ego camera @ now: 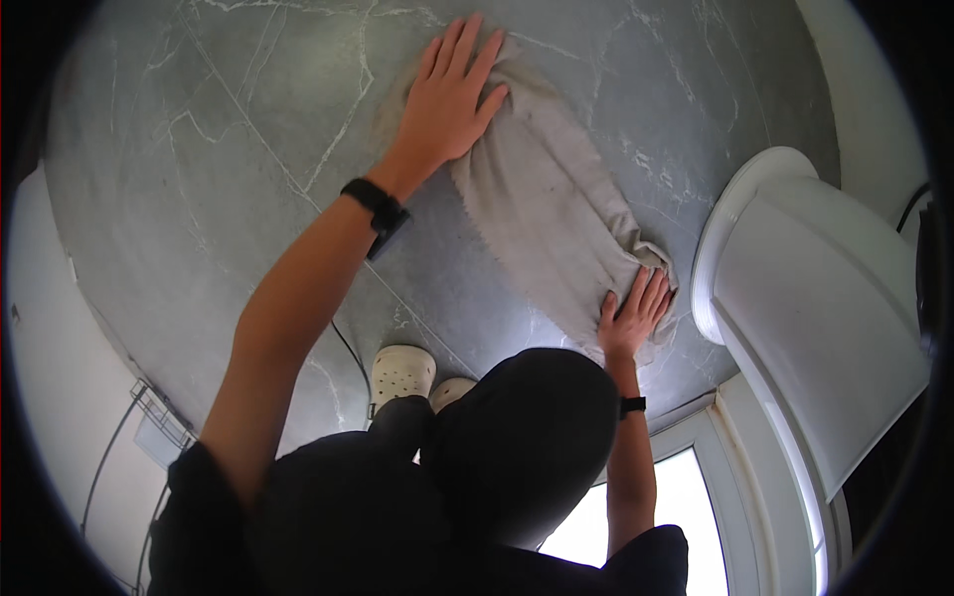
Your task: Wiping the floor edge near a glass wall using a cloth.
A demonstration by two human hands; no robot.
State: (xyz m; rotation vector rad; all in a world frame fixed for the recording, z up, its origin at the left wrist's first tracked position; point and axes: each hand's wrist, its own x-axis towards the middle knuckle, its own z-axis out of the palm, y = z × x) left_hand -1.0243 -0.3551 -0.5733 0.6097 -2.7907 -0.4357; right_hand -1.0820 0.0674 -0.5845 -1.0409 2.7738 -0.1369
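A light grey-beige cloth (551,194) lies stretched and wrinkled on a grey marble-patterned floor (246,164). My left hand (451,93) rests flat, fingers spread, on the cloth's far upper end, and a black watch band circles that wrist. At the cloth's bunched near right end, my right hand (633,313) presses down with its fingers extended and slightly apart. That wrist also wears a black band. Neither hand grips the fabric; both palms face down on it. The cloth's frayed edge runs between them on the side towards my body.
A white cabinet or appliance with a rounded base (812,253) stands to the right. Cream clogs (402,372) are on my feet, beside a thin dark cable (349,346). A wire rack (160,417) is at lower left; a bright glazed door (693,492) at lower right.
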